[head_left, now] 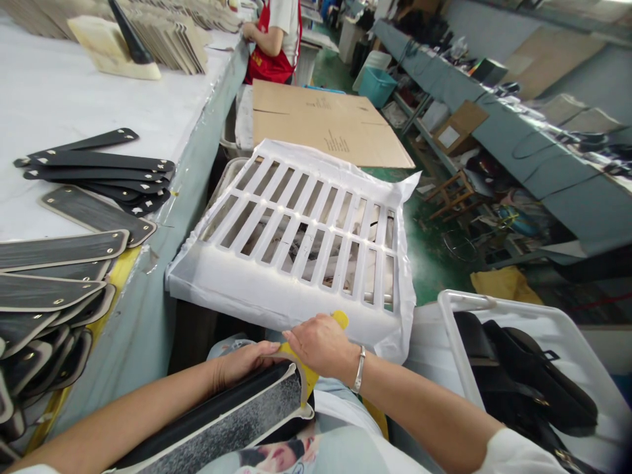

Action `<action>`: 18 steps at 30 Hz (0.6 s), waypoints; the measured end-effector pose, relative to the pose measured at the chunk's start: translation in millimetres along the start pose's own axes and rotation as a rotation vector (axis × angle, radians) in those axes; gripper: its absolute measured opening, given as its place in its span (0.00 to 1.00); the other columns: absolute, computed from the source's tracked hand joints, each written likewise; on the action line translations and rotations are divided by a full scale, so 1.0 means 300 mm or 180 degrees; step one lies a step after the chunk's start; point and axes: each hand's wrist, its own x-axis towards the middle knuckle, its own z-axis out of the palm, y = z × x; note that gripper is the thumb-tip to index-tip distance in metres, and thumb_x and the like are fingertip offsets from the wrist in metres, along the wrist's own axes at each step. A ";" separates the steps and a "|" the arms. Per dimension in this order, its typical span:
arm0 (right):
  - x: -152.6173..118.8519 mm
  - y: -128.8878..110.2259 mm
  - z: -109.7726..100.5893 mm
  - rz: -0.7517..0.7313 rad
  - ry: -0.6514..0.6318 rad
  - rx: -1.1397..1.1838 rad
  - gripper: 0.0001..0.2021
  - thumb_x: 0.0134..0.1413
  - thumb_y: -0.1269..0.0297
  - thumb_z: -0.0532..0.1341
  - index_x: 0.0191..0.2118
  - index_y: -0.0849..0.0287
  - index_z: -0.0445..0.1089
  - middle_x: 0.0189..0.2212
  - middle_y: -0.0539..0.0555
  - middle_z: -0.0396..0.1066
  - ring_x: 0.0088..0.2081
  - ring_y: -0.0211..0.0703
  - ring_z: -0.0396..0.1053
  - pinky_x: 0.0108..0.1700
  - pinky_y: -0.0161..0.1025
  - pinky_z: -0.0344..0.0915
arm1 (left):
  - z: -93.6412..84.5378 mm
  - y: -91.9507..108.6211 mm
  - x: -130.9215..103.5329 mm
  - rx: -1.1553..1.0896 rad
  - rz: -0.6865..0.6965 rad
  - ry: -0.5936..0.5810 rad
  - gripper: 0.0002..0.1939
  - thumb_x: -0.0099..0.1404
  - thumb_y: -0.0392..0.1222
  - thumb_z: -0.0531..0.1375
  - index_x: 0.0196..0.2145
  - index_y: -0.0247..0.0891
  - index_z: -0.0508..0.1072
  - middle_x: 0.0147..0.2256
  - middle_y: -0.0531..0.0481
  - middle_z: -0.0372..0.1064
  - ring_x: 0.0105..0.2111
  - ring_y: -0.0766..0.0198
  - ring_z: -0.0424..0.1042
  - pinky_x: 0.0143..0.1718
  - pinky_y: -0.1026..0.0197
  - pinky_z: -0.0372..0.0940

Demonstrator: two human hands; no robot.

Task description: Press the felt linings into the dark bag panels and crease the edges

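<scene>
A black bag piece with a pale raw edge and a speckled grey inside lies across my lap. My left hand is closed on its far end, with the thumb near a curved beige edge. My right hand is wrapped round a yellow tool whose rounded end sticks out above the fist. More yellow shows below that hand, against the end of the bag piece. Most of the tool is hidden by my fingers, so its kind is unclear.
Ahead stands a white slatted rack, with a cardboard sheet behind. Black straps and grey-black panels lie on the left table. A white bin at right holds black bags. A person in a red apron stands farther back.
</scene>
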 end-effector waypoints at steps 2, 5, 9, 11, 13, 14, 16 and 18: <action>-0.012 -0.012 0.008 0.0272 0.0043 0.0045 0.23 0.68 0.58 0.43 0.29 0.58 0.71 0.27 0.54 0.75 0.29 0.43 0.72 0.32 0.38 0.55 | 0.013 0.014 0.005 0.0035 -0.0014 -0.0024 0.28 0.63 0.58 0.50 0.46 0.33 0.75 0.40 0.42 0.76 0.42 0.49 0.73 0.55 0.47 0.54; -0.027 -0.021 0.016 0.0476 0.0057 0.0095 0.23 0.68 0.58 0.43 0.29 0.58 0.71 0.27 0.54 0.75 0.29 0.44 0.72 0.32 0.38 0.55 | 0.032 0.029 0.008 0.0159 0.0003 0.0001 0.28 0.61 0.60 0.52 0.43 0.33 0.77 0.35 0.43 0.77 0.41 0.49 0.73 0.55 0.48 0.54; -0.023 -0.006 0.010 0.0190 0.0016 0.0028 0.25 0.68 0.57 0.42 0.30 0.59 0.72 0.27 0.55 0.75 0.29 0.43 0.72 0.32 0.38 0.56 | 0.025 0.026 -0.002 0.0348 -0.0126 0.0179 0.27 0.61 0.61 0.54 0.40 0.34 0.77 0.34 0.44 0.77 0.43 0.48 0.72 0.54 0.49 0.55; -0.011 0.008 0.004 -0.0071 0.0003 -0.0024 0.25 0.68 0.57 0.42 0.30 0.59 0.72 0.28 0.55 0.75 0.30 0.42 0.71 0.32 0.37 0.55 | 0.011 0.020 -0.012 0.0479 -0.0194 0.0286 0.27 0.61 0.61 0.55 0.40 0.35 0.77 0.36 0.45 0.77 0.44 0.48 0.71 0.53 0.49 0.56; 0.001 0.022 0.001 -0.0303 0.0000 -0.0058 0.25 0.68 0.57 0.43 0.29 0.59 0.72 0.28 0.54 0.75 0.30 0.41 0.72 0.32 0.37 0.55 | -0.001 0.014 -0.022 0.0653 -0.0196 0.0367 0.26 0.61 0.62 0.56 0.40 0.36 0.77 0.37 0.47 0.77 0.46 0.49 0.70 0.53 0.50 0.56; 0.004 0.026 0.001 -0.0386 0.0004 -0.0064 0.25 0.68 0.58 0.43 0.29 0.59 0.72 0.28 0.53 0.75 0.30 0.41 0.72 0.32 0.37 0.54 | -0.005 0.012 -0.026 0.0729 -0.0179 0.0385 0.26 0.61 0.62 0.56 0.40 0.36 0.77 0.38 0.47 0.77 0.47 0.50 0.70 0.54 0.51 0.56; 0.005 0.029 0.003 -0.0446 0.0031 -0.0047 0.25 0.68 0.58 0.43 0.29 0.59 0.72 0.28 0.53 0.75 0.31 0.42 0.72 0.31 0.38 0.54 | -0.010 0.009 -0.031 0.0788 -0.0154 0.0376 0.27 0.61 0.63 0.55 0.40 0.36 0.77 0.39 0.47 0.76 0.47 0.50 0.70 0.55 0.51 0.55; -0.001 0.022 0.007 -0.0342 0.0061 -0.0015 0.25 0.68 0.58 0.42 0.29 0.59 0.71 0.28 0.53 0.75 0.31 0.42 0.72 0.31 0.38 0.55 | -0.013 0.007 -0.031 0.0765 -0.0165 0.0383 0.28 0.62 0.63 0.54 0.40 0.35 0.77 0.39 0.46 0.76 0.46 0.50 0.70 0.55 0.51 0.56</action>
